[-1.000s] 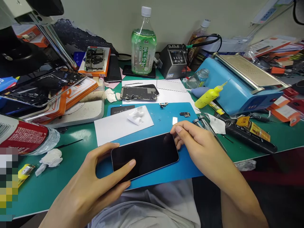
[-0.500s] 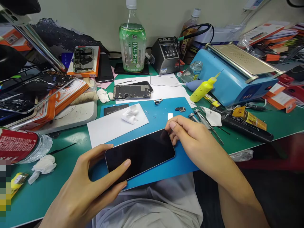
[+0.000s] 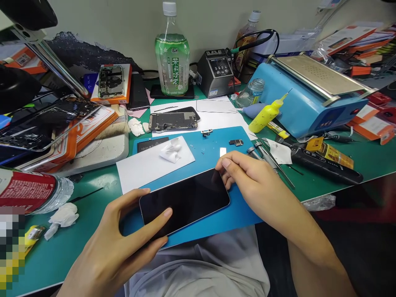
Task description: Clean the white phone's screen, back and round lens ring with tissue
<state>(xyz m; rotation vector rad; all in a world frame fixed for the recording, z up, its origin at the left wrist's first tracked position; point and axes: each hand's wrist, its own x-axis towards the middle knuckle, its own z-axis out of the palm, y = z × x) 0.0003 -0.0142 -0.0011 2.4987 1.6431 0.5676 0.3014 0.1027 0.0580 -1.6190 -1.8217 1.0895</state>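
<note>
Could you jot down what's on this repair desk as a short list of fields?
Left hand: grips the near end of a phone, thumb on its dark screen
Right hand: fingertips at the phone's far end
Under phone: blue mat
On mat: white paper, small parts
Behind: opened phone, green bottle
Right side: yellow squeeze bottle, blue machine

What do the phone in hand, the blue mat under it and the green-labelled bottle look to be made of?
Phone: glossy black glass face, pale metal-looking edge, judging by its sheen.
Blue mat: matte, flat, probably silicone or rubber.
Green-labelled bottle: clear plastic with a white cap and printed film label.
</note>
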